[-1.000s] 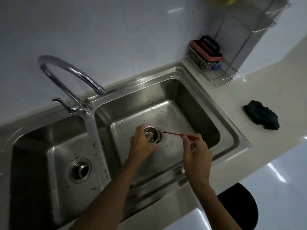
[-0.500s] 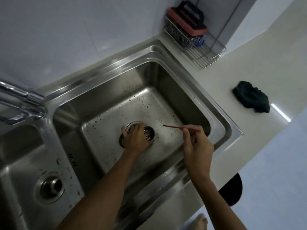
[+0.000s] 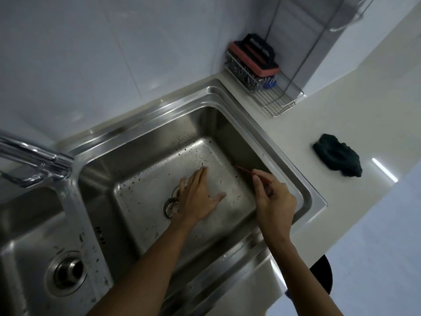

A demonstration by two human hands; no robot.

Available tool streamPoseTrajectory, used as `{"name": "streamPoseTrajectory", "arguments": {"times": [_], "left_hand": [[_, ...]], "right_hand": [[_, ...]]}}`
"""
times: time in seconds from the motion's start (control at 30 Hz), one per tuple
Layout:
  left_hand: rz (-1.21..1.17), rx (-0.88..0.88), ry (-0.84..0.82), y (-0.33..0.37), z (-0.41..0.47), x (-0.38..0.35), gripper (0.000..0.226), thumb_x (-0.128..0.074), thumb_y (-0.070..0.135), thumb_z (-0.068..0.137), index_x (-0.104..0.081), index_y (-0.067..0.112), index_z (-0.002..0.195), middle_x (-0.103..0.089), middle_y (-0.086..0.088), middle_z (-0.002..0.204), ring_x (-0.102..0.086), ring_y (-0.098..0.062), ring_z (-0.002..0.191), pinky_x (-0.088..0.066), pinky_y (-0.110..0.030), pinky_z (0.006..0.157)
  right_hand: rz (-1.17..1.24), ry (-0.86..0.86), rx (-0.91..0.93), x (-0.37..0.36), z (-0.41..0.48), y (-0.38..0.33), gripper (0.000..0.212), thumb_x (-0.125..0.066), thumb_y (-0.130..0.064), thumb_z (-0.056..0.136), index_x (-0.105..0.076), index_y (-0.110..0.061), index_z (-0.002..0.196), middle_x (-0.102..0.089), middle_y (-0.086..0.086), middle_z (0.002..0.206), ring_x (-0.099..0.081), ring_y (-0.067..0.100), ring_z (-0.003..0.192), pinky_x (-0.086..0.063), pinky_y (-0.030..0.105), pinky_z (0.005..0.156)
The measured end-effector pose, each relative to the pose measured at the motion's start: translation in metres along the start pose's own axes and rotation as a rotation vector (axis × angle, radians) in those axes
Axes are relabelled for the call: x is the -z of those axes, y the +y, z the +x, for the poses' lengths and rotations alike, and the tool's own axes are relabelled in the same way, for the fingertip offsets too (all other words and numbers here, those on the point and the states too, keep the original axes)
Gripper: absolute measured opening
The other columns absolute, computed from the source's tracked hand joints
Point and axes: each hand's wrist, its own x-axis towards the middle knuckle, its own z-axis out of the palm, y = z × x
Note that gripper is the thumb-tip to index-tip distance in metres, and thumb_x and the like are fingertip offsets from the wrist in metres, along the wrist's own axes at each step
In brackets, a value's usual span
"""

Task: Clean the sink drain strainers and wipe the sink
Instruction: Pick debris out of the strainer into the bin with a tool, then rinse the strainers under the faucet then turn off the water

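Note:
A stainless double sink [image 3: 262, 133] fills the view. In the right basin my left hand [image 3: 197, 197] lies flat, fingers straight, over the floor and half covers the drain strainer [image 3: 170, 205]. My right hand [image 3: 274, 201] hovers over the basin's right side and pinches a thin red stick [image 3: 242, 169] that points up and left. The basin floor carries dark specks and water drops. The left basin's drain strainer [image 3: 66, 273] sits in its hole, untouched.
A chrome faucet [image 3: 34, 156] reaches in from the left. A wire rack [image 3: 278, 99] with a red-and-black scrub brush [image 3: 255, 57] stands at the back right corner. A dark green cloth [image 3: 337, 158] lies on the white counter right of the sink.
My left hand has let go of the strainer and spread flat over the basin floor. My right hand with the stick has shifted to the right. The camera view has swung rightward.

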Motion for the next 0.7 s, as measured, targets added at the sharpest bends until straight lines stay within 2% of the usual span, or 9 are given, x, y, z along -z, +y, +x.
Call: {"name": "streamPoseTrajectory", "arguments": {"times": [0.17,0.3,0.47,0.53,0.7], "left_hand": [[-0.063,-0.114,0.116,0.056,0.032,0.041,0.100,-0.037,0.082,0.091,-0.012,0.019,0.165,-0.014,-0.002,0.173,-0.015,-0.018,0.159,-0.008,-0.047,0.129],[-0.077,-0.176,0.180,0.113,0.073,0.065,0.102,-0.031,0.086,0.090,-0.005,0.022,0.165,-0.004,0.000,0.174,-0.006,-0.018,0.160,-0.003,-0.048,0.129],[-0.096,-0.099,0.217,0.171,0.108,0.070,0.102,-0.033,0.086,0.089,-0.005,0.023,0.165,-0.002,-0.001,0.174,-0.003,-0.018,0.160,0.000,-0.049,0.127],[-0.095,-0.076,0.228,0.184,0.117,0.068,0.102,-0.033,0.086,0.089,-0.007,0.024,0.165,-0.002,-0.002,0.174,-0.003,-0.019,0.160,-0.002,-0.052,0.127],[-0.050,-0.074,0.280,0.183,0.121,0.050,0.097,-0.037,0.083,0.090,-0.015,0.026,0.165,-0.003,-0.005,0.174,-0.003,-0.024,0.160,-0.011,-0.055,0.128]], "right_hand": [[-0.016,0.084,0.149,0.023,0.060,-0.019,0.029,-0.064,-0.026,0.099,-0.071,-0.027,0.126,-0.077,-0.004,0.105,-0.061,0.015,0.084,-0.054,0.038,0.075],[-0.062,0.173,0.230,0.045,0.138,-0.028,0.029,-0.064,-0.027,0.100,-0.071,-0.026,0.128,-0.077,-0.006,0.112,-0.062,0.016,0.087,-0.052,0.030,0.075],[-0.177,0.184,0.348,0.057,0.217,-0.020,0.028,-0.061,-0.031,0.101,-0.071,-0.033,0.127,-0.077,-0.008,0.113,-0.058,0.013,0.084,-0.043,0.026,0.066],[-0.225,0.177,0.392,0.055,0.239,-0.013,0.027,-0.059,-0.031,0.102,-0.070,-0.036,0.126,-0.077,-0.009,0.113,-0.056,0.013,0.083,-0.038,0.025,0.066],[-0.285,0.113,0.471,0.041,0.270,0.005,0.027,-0.056,-0.034,0.104,-0.068,-0.038,0.127,-0.075,-0.012,0.117,-0.058,0.015,0.086,-0.038,0.025,0.065]]}}
